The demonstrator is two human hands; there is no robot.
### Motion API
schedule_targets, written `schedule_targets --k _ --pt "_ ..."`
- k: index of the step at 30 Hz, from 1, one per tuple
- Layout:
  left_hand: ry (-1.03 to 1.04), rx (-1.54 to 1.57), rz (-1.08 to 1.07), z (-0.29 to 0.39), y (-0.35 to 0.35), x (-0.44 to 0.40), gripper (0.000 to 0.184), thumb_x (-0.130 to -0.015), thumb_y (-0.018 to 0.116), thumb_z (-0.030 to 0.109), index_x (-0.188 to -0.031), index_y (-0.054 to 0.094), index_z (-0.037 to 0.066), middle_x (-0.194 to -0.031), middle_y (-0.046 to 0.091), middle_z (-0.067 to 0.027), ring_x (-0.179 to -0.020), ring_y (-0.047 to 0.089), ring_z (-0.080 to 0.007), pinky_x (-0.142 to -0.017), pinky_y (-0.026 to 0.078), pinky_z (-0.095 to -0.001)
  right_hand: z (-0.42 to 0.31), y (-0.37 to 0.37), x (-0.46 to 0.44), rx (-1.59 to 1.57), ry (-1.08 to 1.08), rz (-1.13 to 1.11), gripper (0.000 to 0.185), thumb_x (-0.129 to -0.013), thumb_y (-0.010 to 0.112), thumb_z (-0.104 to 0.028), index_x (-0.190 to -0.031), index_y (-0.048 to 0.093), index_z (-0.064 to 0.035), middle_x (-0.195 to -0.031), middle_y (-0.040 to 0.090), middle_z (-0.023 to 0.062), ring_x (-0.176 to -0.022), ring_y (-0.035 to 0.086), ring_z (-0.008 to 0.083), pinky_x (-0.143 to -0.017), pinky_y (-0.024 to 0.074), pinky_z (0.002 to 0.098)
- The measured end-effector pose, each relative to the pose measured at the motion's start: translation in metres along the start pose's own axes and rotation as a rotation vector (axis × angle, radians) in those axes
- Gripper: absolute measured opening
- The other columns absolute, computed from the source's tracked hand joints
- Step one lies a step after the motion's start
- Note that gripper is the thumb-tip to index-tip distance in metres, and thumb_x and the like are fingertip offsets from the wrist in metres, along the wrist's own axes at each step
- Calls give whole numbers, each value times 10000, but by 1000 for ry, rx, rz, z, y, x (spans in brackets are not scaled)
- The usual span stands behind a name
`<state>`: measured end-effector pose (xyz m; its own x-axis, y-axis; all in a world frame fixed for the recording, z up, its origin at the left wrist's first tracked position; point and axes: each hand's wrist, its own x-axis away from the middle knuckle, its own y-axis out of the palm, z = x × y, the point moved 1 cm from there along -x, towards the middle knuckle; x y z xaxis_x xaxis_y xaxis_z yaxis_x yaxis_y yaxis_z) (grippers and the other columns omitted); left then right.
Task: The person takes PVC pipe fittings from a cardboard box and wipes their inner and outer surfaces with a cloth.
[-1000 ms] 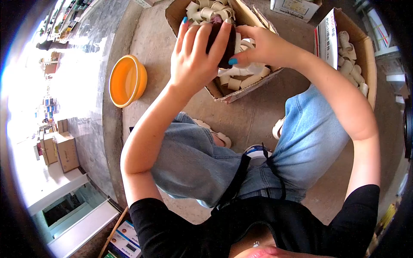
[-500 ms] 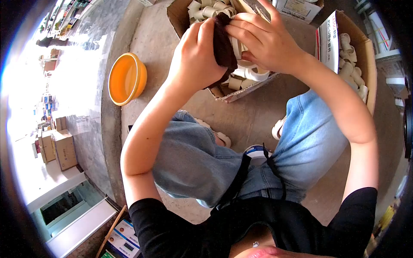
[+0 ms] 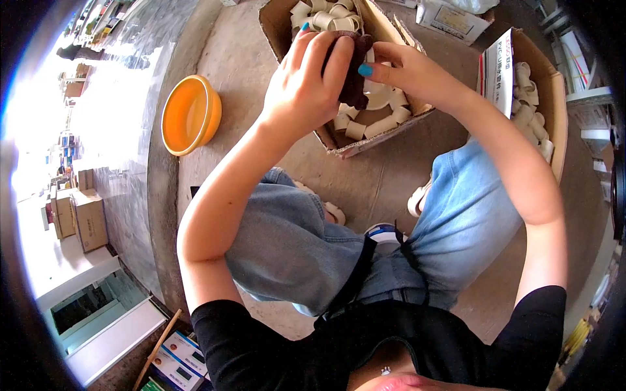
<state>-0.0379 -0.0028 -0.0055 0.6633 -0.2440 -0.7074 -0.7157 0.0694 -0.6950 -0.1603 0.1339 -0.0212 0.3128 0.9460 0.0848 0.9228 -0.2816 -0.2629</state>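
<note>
My left hand (image 3: 305, 81) is wrapped round a dark brown cloth (image 3: 354, 78), bunched up above the open cardboard box (image 3: 355, 148). Beside the cloth, my right hand (image 3: 407, 73) has its thumb and fingers closed on a white pipe fitting (image 3: 377, 98), much of it hidden by the hand and cloth. Below both hands, the box holds several cream-coloured pipe fittings (image 3: 355, 130). Blue polish shows on the right thumbnail.
An orange basin (image 3: 214, 117) stands on the floor at the left. To the right is another cardboard box (image 3: 555, 107) of pipe fittings. A further box (image 3: 450, 23) stands at the back. My legs (image 3: 293, 238) flank a low seat (image 3: 383, 232).
My left hand has turned over the cloth, its fingers now folded across the top. My right fingers have drawn down and curled in. The view has shifted slightly.
</note>
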Motion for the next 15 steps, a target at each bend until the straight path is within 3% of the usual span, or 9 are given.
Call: schedule_targets --k 1,4,7,10,11,14,15 --pt "2 -5 4 0 2 1 431 -603 599 29 -1025 521 -11 -975 506 -145 -860 532 -302 -812 469 -377 3 -1 -1 -12 -65 8 441 -828 611 -334 -1115 524 -9 -974 566 24 -912 493 87 -833 393 241" --pt "-31 7 -21 3 2 -2 451 -600 608 34 -1040 519 -4 -981 508 -147 -867 532 -305 -803 474 -368 -3 -5 2 193 -110 80 479 -760 667 -383 -1017 578 11 -923 615 82 -883 566 185 -838 420 305" --pt "-106 63 -61 5 0 -1 499 -587 628 39 -1069 504 -1 -989 510 -156 -880 533 -315 -794 478 -367 1 3 8 694 -487 381 546 -730 665 -420 -1050 547 7 -866 596 93 -909 554 249 -888 396 356" --pt "-187 163 -95 5 -4 -2 561 -568 660 55 -1098 484 1 -989 513 -163 -891 534 -325 -788 479 -368 -2 6 10 967 -731 560 625 -709 656 -458 -1112 499 -7 -833 572 106 -944 531 293 -920 368 391" --pt "-197 192 -97 5 -5 -3 579 -561 671 62 -1104 478 1 -989 514 -165 -892 535 -329 -789 478 -367 0 5 13 948 -647 420 701 -696 680 -408 -1223 400 -40 -1129 485 132 -1149 396 277 -1039 136 488" --pt "-237 230 -108 4 -8 -3 621 -541 706 92 -1107 470 -4 -973 521 -158 -878 541 -332 -774 477 -365 -40 7 21 1259 -843 462 355 -732 546 -231 -989 562 13 -955 546 99 -985 507 229 -950 329 579" --pt "-251 233 -122 3 -11 -4 622 -539 708 95 -1105 470 -7 -969 523 -157 -873 542 -333 -769 477 -365 -42 8 21 1324 -858 480 394 -703 579 -271 -995 569 -7 -957 545 94 -982 505 239 -938 338 573"
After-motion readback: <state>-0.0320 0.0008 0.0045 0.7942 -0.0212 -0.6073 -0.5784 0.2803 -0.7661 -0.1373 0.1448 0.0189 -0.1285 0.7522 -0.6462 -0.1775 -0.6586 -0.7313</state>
